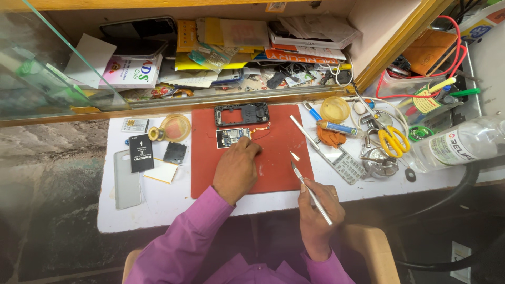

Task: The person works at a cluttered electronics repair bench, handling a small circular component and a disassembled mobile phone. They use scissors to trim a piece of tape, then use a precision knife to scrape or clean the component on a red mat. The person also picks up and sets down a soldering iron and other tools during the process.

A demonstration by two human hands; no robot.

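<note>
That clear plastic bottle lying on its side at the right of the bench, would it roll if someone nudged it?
Probably yes. The plastic bottle lies on its side and looks round, so a sideways push would likely roll it. It appears mostly empty, so likely light and easily shifted. The scissors and other clutter beside it might stop it soon. Its thin clear wall would probably dent under a firm squeeze.

1. The left hand (236,169) covers the lower right corner of the circuit board (232,137).
2. The plastic bottle (458,145) is cut off by the right edge.
3. The cluttered shelf (221,100) contents are too jumbled to tell apart.
</note>
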